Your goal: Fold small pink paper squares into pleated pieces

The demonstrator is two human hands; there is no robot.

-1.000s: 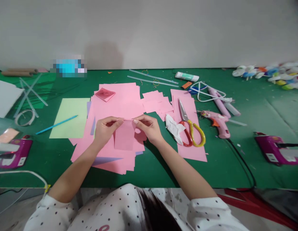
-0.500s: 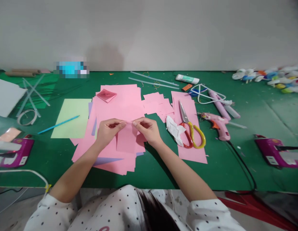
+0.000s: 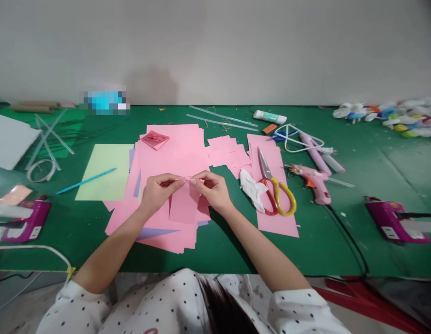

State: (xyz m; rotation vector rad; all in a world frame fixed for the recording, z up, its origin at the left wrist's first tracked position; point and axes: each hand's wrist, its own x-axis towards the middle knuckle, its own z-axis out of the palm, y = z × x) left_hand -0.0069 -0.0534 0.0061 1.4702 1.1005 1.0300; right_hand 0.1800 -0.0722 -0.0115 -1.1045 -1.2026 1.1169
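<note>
Between my two hands hangs a strip of pink paper (image 3: 184, 204), pinched along its top edge. My left hand (image 3: 160, 189) is closed on the edge's left part with thumb and fingers. Close beside it, my right hand (image 3: 211, 189) pinches the same edge, the two thumbs nearly meeting. Under both hands lies a stack of larger pink sheets (image 3: 173, 148), with purple sheets showing at its sides. A folded pink paper piece (image 3: 155, 139) with several pleated layers rests on the stack's upper left.
Right of the stack are small pink paper pieces (image 3: 229, 153), scissors (image 3: 273, 185) on pink sheets, and a pink glue gun (image 3: 314, 182) with a black cord. To the left, a blue pencil-like stick (image 3: 86, 181) lies across light green paper (image 3: 106, 160). Purple power strips (image 3: 398, 221) flank the table.
My fingers have shifted slightly along the paper's top edge, with the thumbs closer together. The whole view has moved a little; the objects on the table stay in place.
</note>
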